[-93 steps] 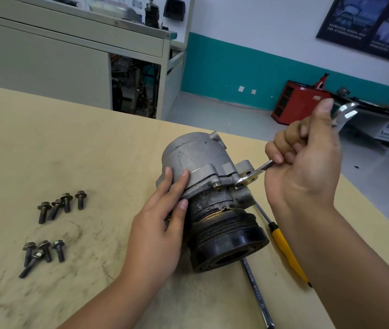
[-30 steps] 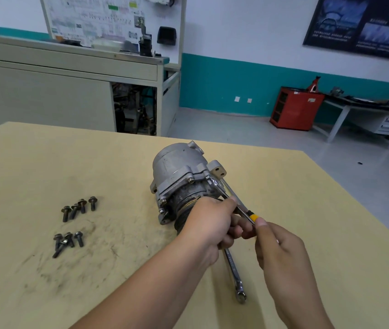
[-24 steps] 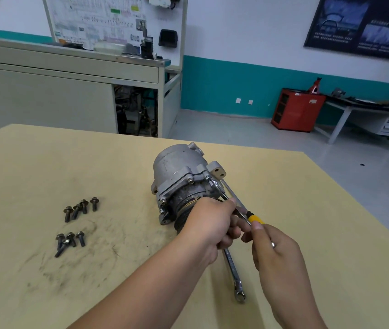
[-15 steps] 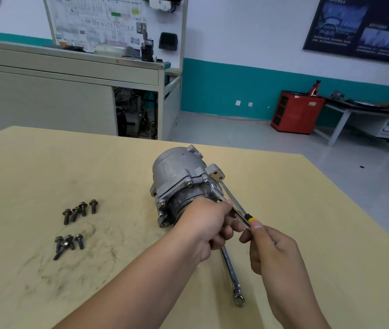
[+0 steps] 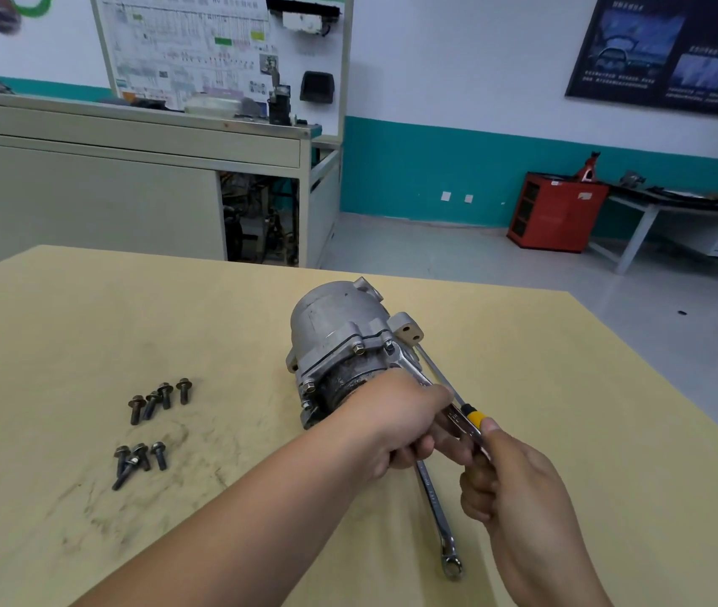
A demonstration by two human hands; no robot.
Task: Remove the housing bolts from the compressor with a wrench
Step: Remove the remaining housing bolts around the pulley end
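Head view: the compressor (image 5: 339, 339) lies on its side mid-bench, its domed end pointing to 11 o'clock. Housing bolts (image 5: 359, 347) sit in its flange. The wrench (image 5: 418, 374) has its head on a flange bolt at the compressor's 3 o'clock side, and its shank runs toward 5 o'clock. The left hand (image 5: 396, 424) has its grip curled over the compressor's near end, with the thumb lying along the wrench shank. The right hand (image 5: 519, 488) is clenched on the wrench's near end. A yellow-collared screwdriver (image 5: 475, 417) lies just beside the wrench. A second wrench (image 5: 436, 510) rests on the bench (image 5: 589, 409) at 6 o'clock. Loose bolts (image 5: 160, 398) lie in two clusters at 9 o'clock, well apart from the compressor.
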